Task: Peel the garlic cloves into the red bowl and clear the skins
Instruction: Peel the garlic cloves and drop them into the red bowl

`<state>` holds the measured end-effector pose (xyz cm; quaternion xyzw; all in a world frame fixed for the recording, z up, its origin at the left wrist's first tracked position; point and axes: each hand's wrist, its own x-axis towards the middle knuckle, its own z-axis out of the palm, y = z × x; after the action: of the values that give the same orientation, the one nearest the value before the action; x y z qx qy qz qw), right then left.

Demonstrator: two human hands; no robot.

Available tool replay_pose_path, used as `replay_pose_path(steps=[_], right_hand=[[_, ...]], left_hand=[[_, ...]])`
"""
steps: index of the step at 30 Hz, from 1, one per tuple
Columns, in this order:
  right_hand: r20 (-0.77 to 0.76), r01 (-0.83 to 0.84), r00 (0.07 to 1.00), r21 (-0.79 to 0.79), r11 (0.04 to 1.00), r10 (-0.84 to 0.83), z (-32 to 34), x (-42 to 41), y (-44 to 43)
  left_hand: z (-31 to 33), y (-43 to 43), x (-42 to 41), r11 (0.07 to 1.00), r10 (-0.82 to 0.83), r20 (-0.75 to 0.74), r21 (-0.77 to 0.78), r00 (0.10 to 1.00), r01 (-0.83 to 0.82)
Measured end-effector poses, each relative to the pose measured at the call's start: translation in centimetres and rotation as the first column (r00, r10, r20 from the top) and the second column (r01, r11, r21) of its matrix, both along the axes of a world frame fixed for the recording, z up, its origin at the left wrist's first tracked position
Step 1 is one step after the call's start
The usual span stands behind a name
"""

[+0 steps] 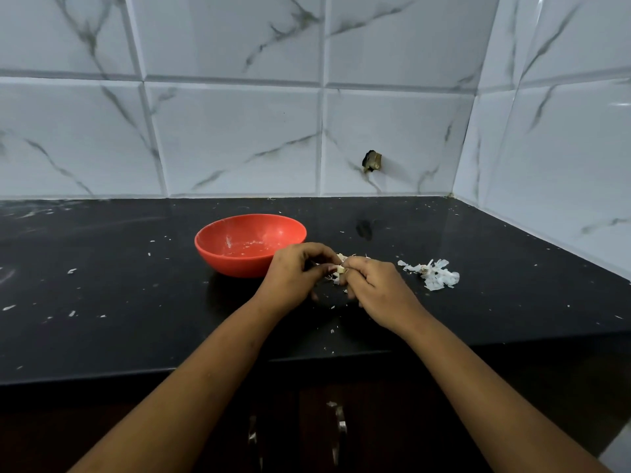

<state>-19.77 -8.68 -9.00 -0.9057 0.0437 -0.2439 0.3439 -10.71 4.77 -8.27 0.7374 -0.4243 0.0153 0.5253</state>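
Meeting at the centre of the frame just above a black countertop [102, 302], both hands work on one piece of garlic [340, 269]. The left hand [293, 276] has its fingers curled in, thumb and fingertips pinching the garlic from the left; the right hand [377, 290] is likewise curled, its thumb and forefinger nipping the same piece from the right. Pale skin and wispy fibres stick out between the two sets of fingertips, and how much of the clove is already bare cannot be told.

Just left of and behind the left hand sits the red bowl [235, 257], upright on the counter, its inside showing only small pale flecks and smears. Right of the right hand, set a little apart from it, lies a loose heap of white skins [433, 276]. Tiny scraps of skin are scattered over the counter on both sides. Marbled white wall tiles [239, 138] fill the upper half of the frame, and cabinet handles [338, 428] show at bottom centre
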Motion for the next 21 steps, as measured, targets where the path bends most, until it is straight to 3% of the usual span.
replay_pose_path(steps=[12, 21], right_hand=[[-0.004, -0.04, 0.999, 0.002, 0.999, 0.04, 0.32, -0.09, 0.17], [-0.007, -0.087, 0.996, -0.018, 0.996, 0.087, 0.17, -0.07, 0.15]], left_hand=[[-0.04, -0.06, -0.05, 0.991, -0.075, -0.201, -0.127, 0.977, 0.05], [-0.24, -0.24, 0.26, 0.99, -0.056, -0.216, -0.142, 0.975, 0.025]])
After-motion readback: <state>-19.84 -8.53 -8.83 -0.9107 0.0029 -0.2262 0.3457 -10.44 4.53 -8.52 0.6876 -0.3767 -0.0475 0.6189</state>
